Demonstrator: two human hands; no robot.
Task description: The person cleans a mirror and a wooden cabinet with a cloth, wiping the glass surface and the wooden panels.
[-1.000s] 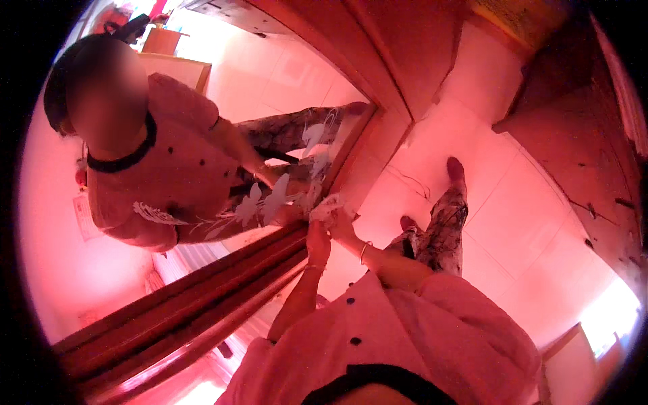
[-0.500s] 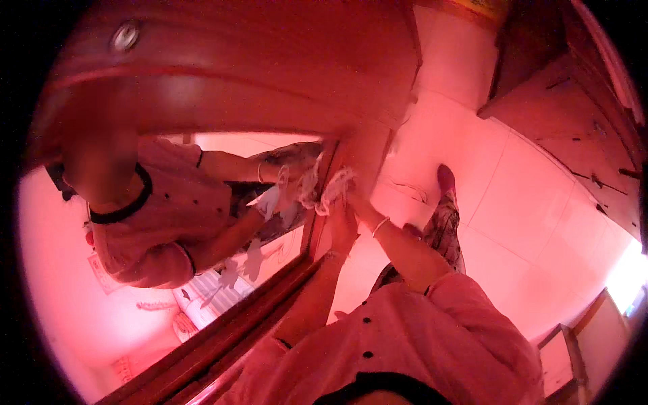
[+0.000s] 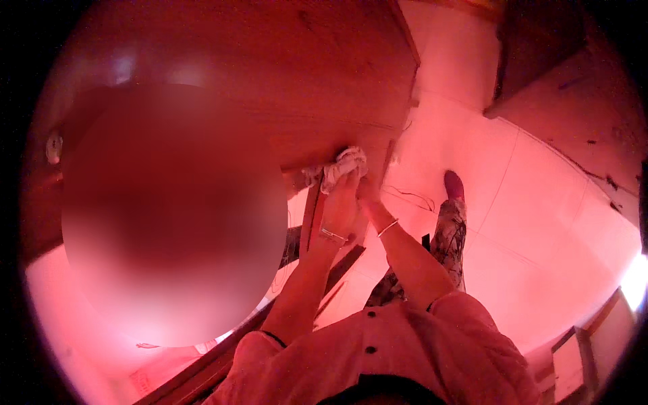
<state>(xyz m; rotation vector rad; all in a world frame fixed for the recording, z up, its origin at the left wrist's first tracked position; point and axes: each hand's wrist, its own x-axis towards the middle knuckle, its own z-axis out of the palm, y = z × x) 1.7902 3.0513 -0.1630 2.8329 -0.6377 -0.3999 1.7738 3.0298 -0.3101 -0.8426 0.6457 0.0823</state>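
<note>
A pale, crumpled cloth (image 3: 345, 167) is bunched against the dark wooden frame (image 3: 312, 212) of a mirror, near its upper right corner. My left hand (image 3: 343, 199) is closed on it, pressing it to the wood from below. Close beside it on the right, my right hand (image 3: 368, 192) is closed at the cloth's right edge. Its fingertips are partly hidden by the cloth and the left hand. Both wrists wear a thin bracelet. A large blurred area covers most of the mirror.
Reddish wooden panelling (image 3: 324, 74) extends above the mirror. To the right lies a light tiled floor (image 3: 513, 202), with a thin cord (image 3: 415, 196) near my shoe (image 3: 453, 183). Wooden furniture (image 3: 580, 101) stands at the upper right, and a framed panel (image 3: 574, 361) at the lower right.
Both hands have moved slightly up with the cloth, towards the frame's upper corner. The view has shifted closer to the mirror, and the clear reflection has given way to a large blur.
</note>
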